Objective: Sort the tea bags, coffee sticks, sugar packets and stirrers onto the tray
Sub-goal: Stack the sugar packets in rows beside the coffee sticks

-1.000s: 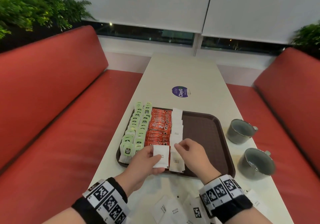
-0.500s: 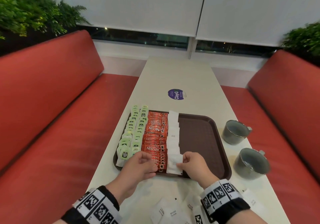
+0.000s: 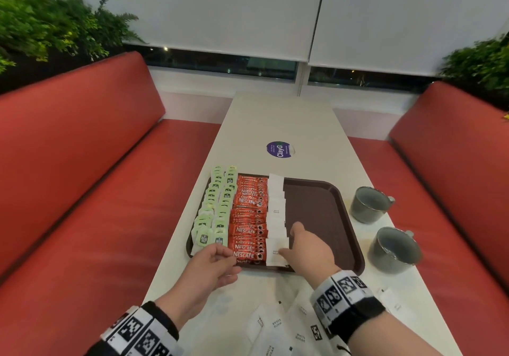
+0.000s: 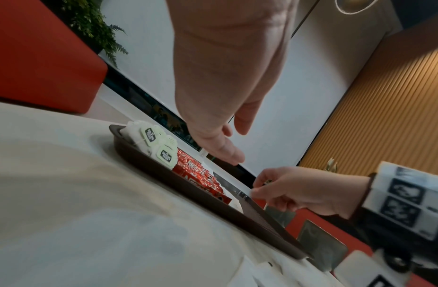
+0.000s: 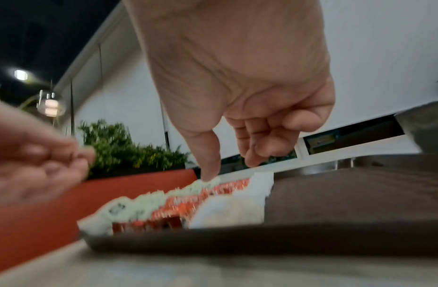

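Note:
A brown tray (image 3: 316,218) holds two columns of green tea bags (image 3: 214,212), a column of red coffee sticks (image 3: 249,218) and a column of white sugar packets (image 3: 276,209). My right hand (image 3: 290,238) hovers over the near end of the sugar column, thumb touching the nearest sugar packet (image 3: 275,248), fingers loosely spread and holding nothing. In the right wrist view the right hand (image 5: 228,167) hangs above the packets (image 5: 237,205). My left hand (image 3: 228,255) is empty and relaxed at the tray's near left corner. I see no stirrers.
Several loose sugar packets (image 3: 278,325) lie on the white table between my wrists. Two grey mugs (image 3: 367,207) (image 3: 394,249) stand right of the tray. A purple sticker (image 3: 279,149) lies beyond it. Red benches (image 3: 82,190) flank the table. The tray's right half is bare.
The sugar packet my left hand held a second ago now lies at the near end of the sugar column. The left hand has drawn back empty; the right hand's fingers have loosened.

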Demonstrator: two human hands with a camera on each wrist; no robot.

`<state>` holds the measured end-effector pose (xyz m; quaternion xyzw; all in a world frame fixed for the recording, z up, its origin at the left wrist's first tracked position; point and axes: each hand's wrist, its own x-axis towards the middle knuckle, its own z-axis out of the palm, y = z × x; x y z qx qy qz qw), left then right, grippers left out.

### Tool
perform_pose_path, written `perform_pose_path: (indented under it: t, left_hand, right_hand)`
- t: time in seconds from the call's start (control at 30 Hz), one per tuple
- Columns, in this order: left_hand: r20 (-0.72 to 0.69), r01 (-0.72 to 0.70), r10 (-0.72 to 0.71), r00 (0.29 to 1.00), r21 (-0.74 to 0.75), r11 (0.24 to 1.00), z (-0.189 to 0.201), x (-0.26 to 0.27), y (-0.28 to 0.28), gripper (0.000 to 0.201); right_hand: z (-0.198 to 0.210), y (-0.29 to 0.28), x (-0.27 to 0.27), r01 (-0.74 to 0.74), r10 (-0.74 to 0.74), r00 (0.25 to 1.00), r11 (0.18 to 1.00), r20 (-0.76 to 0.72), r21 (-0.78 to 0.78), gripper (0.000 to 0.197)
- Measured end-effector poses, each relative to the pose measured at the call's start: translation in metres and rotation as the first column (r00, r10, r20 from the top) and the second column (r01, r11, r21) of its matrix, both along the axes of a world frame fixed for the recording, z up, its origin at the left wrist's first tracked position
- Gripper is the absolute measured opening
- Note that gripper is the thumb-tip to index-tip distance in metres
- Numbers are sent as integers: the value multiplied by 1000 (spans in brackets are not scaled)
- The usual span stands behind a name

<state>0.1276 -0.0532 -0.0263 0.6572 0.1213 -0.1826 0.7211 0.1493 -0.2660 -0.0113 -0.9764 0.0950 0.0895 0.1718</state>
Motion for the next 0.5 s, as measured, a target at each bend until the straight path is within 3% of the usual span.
perform_pose_path:
  t: [0.13,0.27,0.33,0.4,0.5]
  left_hand:
    - [41,80,-83,996,88,993,0,-7,4,9]
    - [154,239,-312,937,369,898,-1,-17,-6,6]
    - [164,339,-481,861,519,785,-5,-26,-12,9]
    - [111,437,-663,740,671,600,-12,-35,-17,21]
    - [-31,535,-843,537,785,312,-27,-51,-30,65]
  right_hand:
    - [14,-15,-46,20,-32,993,995,118,102,21]
    - [9,-30,-97,85,-111,984,979,139,184,10]
    - [3,-35,-117,132,-158,978,974,135,187,8]
    - [-4,-36,-133,150,-173,978,972,118,179,9]
    - [-16,-33,-146,116,-120,992,989,40,95,17]
